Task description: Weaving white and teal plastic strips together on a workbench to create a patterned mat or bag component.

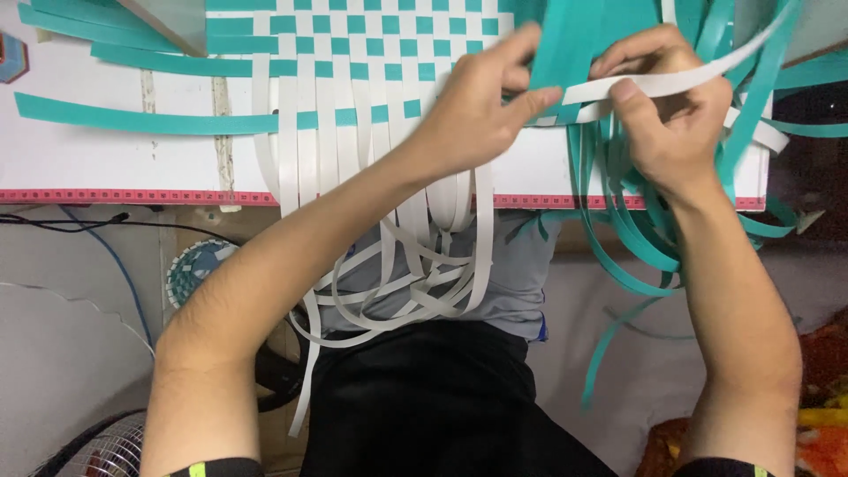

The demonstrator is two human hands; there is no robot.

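Observation:
A woven mat (pixel 353 62) of teal and white plastic strips lies on a white board (pixel 106 163). My left hand (pixel 481 106) pinches the teal strips (pixel 565 53) at the weave's right edge. My right hand (pixel 667 115) grips a white strip (pixel 689 81) that curves up to the right, thumb pressed on it. Loose white strip ends (pixel 406 283) hang over the board's near edge onto my lap. Loose teal strip ends (pixel 636 238) droop off the right side.
The board has a pink patterned front edge (pixel 132 196). A small woven teal-and-white piece (pixel 196 269) lies on the floor at left, near black and blue cables (pixel 115 256). A fan grille (pixel 106 450) sits at bottom left. Colourful fabric (pixel 821 406) is at bottom right.

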